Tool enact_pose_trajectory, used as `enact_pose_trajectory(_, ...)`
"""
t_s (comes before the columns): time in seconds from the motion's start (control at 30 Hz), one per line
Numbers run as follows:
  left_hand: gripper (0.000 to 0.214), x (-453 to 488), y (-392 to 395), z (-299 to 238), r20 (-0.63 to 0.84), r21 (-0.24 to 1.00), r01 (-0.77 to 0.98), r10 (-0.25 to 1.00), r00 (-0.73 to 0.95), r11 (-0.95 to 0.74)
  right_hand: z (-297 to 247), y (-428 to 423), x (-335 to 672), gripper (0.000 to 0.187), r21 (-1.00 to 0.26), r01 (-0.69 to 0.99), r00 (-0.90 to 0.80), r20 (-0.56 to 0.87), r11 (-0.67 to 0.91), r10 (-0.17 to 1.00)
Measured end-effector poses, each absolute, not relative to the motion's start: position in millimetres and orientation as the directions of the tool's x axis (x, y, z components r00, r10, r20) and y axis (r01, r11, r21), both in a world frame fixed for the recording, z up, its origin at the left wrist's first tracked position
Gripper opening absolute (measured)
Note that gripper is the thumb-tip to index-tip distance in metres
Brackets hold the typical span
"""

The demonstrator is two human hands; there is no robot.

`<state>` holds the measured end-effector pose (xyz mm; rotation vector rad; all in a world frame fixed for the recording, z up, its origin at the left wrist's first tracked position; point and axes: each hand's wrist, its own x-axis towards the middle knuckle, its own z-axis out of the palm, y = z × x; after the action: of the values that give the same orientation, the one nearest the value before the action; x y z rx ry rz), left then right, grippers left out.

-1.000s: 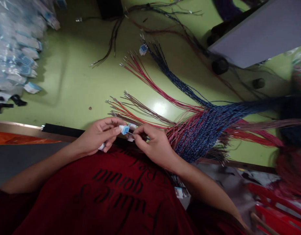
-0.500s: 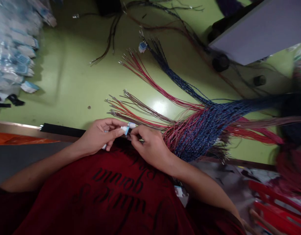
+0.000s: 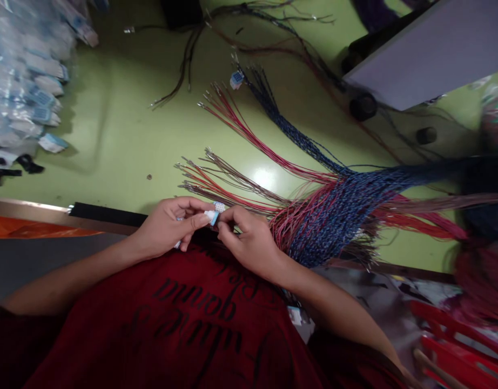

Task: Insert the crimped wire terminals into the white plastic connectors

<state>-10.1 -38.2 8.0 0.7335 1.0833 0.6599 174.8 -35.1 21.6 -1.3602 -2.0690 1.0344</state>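
Observation:
Near the table's front edge, my left hand [image 3: 172, 222] pinches a small white-and-blue connector housing [image 3: 214, 214] between thumb and forefinger. More white-and-blue pieces show under its curled fingers. My right hand [image 3: 249, 237] meets it from the right, thumb and forefinger closed at the connector's side; what they grip there is too small to be sure of, perhaps a wire end. Just beyond the hands, brown, orange and red wires [image 3: 228, 189] with metal terminals lie fanned out. They join a thick bundle of blue twisted wires [image 3: 334, 216] beside my right forearm.
Bags of white-and-blue connectors [image 3: 34, 92] fill the far left of the green table [image 3: 123, 124]. One loose connector [image 3: 236, 80] touches the blue wire tips. A pale box-like panel [image 3: 427, 48] stands at the upper right. A red plastic chair [image 3: 455, 346] is at the lower right.
Both hands stay together at the connector, which has turned slightly in the fingers. The dark gap between connector and right fingertips looks smaller. The whole view has shifted a little.

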Motion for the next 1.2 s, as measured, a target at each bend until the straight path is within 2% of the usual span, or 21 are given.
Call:
enact_pose_trajectory(0.2, 0.020, -13, -35, 10, -0.544, 0.805, -0.048, 0.768, 0.337, 0.591, 25, -25, 187, 0.013, -0.816, 0.544, -0.453, -0.093, 0.193, 0.887)
enact_pose_trajectory(0.27, 0.021, -18, -35, 12, -0.560, 0.798, -0.016, 0.750, 0.352, 0.603, 22, -18, 194, 0.014, -0.760, 0.590, -0.462, -0.040, 0.274, 0.886)
enact_pose_trajectory(0.3, 0.020, -20, -35, 14, -0.573, 0.791, 0.006, 0.737, 0.359, 0.612, 19, -15, 197, 0.016, -0.679, 0.646, -0.471, 0.006, 0.349, 0.882)
enact_pose_trajectory(0.37, 0.020, -22, -34, 16, -0.604, 0.773, 0.054, 0.706, 0.369, 0.632, 10, -11, 200, 0.018, -0.432, 0.752, -0.524, 0.068, 0.499, 0.849)
enact_pose_trajectory(0.43, 0.019, -23, -33, 17, -0.628, 0.756, 0.087, 0.682, 0.374, 0.649, 2, -11, 201, 0.020, -0.210, 0.781, -0.589, 0.063, 0.588, 0.805)
enact_pose_trajectory(0.5, 0.019, -22, -33, 17, -0.640, 0.746, 0.097, 0.669, 0.377, 0.658, -2, -12, 201, 0.020, -0.141, 0.775, -0.612, 0.073, 0.616, 0.787)
enact_pose_trajectory(0.57, 0.018, -22, -33, 17, -0.646, 0.740, 0.098, 0.664, 0.377, 0.665, -1, -14, 203, 0.017, -0.214, 0.772, -0.590, 0.112, 0.599, 0.800)
enact_pose_trajectory(0.67, 0.019, -23, -34, 16, -0.655, 0.731, 0.100, 0.654, 0.377, 0.675, 4, -16, 209, 0.014, -0.414, 0.743, -0.512, 0.155, 0.527, 0.845)
enact_pose_trajectory(0.77, 0.020, -24, -34, 16, -0.659, 0.725, 0.102, 0.643, 0.390, 0.681, 6, -17, 216, 0.013, -0.544, 0.703, -0.450, 0.158, 0.458, 0.879)
enact_pose_trajectory(0.87, 0.021, -23, -34, 15, -0.652, 0.729, 0.100, 0.644, 0.399, 0.677, 8, -17, 220, 0.013, -0.637, 0.672, -0.400, 0.116, 0.377, 0.909)
enact_pose_trajectory(0.97, 0.021, -22, -33, 16, -0.649, 0.731, 0.083, 0.653, 0.392, 0.677, 18, -16, 220, 0.010, -0.736, 0.636, -0.329, 0.014, 0.232, 0.944)
enact_pose_trajectory(1.03, 0.021, -21, -33, 16, -0.650, 0.730, 0.082, 0.652, 0.391, 0.679, 28, -15, 217, 0.007, -0.788, 0.593, -0.302, -0.027, 0.166, 0.953)
enact_pose_trajectory(1.1, 0.021, -22, -33, 17, -0.650, 0.732, 0.097, 0.647, 0.399, 0.675, 38, -15, 213, 0.004, -0.820, 0.547, -0.331, -0.028, 0.168, 0.943)
enact_pose_trajectory(1.2, 0.021, -23, -34, 18, -0.639, 0.744, 0.122, 0.646, 0.417, 0.657, 39, -16, 205, 0.008, -0.757, 0.608, -0.417, -0.049, 0.239, 0.908)
